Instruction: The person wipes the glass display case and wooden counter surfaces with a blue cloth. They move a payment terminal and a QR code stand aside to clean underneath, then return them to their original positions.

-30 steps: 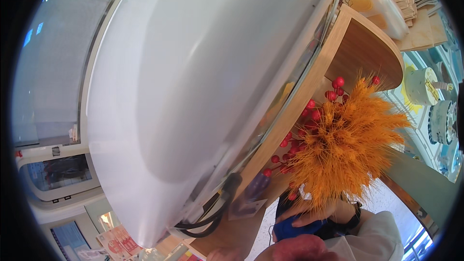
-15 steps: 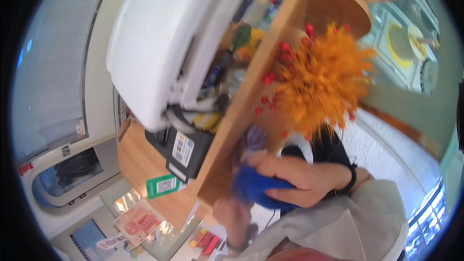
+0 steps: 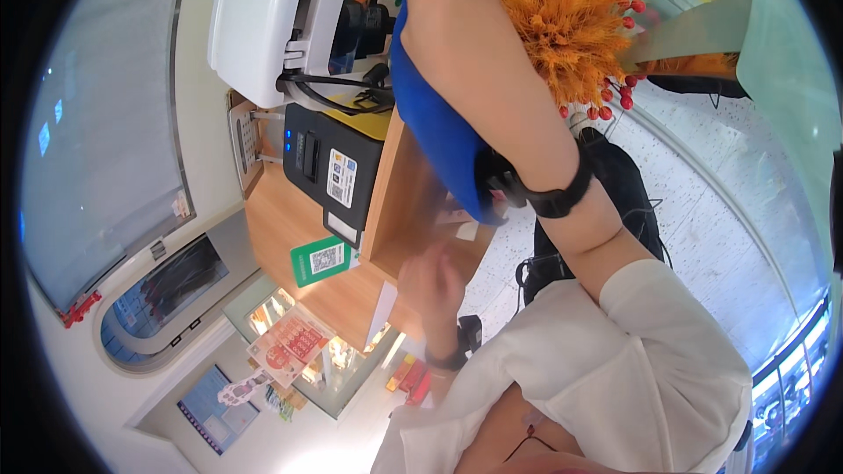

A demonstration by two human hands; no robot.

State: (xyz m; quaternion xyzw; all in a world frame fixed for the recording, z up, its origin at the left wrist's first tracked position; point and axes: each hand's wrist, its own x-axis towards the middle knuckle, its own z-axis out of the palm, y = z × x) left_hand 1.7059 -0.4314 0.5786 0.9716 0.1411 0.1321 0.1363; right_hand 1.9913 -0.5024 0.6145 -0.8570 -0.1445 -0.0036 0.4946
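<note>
My right hand (image 3: 452, 22) reaches to the far side, closed on a blue cloth (image 3: 435, 136) that hangs down beside the forearm. The cloth lies along the edge of a wooden shelf (image 3: 395, 180). My left hand (image 3: 432, 285) is lower down near the shelf's near end, apart from the cloth. Motion blurs its fingers, so whether they are open or closed does not show. To the right of my right hand is a bunch of dried orange stalks (image 3: 566, 31) with red berries (image 3: 606, 112).
Left of the shelf, a black box-shaped device (image 3: 329, 158) stands on a wooden counter (image 3: 281, 219), with a green code card (image 3: 320, 261) beside it. A white machine (image 3: 250, 31) with dark cables (image 3: 325, 92) is behind. A black bag (image 3: 606, 193) is on the right, over speckled floor (image 3: 702, 175).
My right hand has moved up and away with the blue cloth, which now hangs more spread out. My left hand, earlier next to the cloth, is now apart from it. The view has shifted.
</note>
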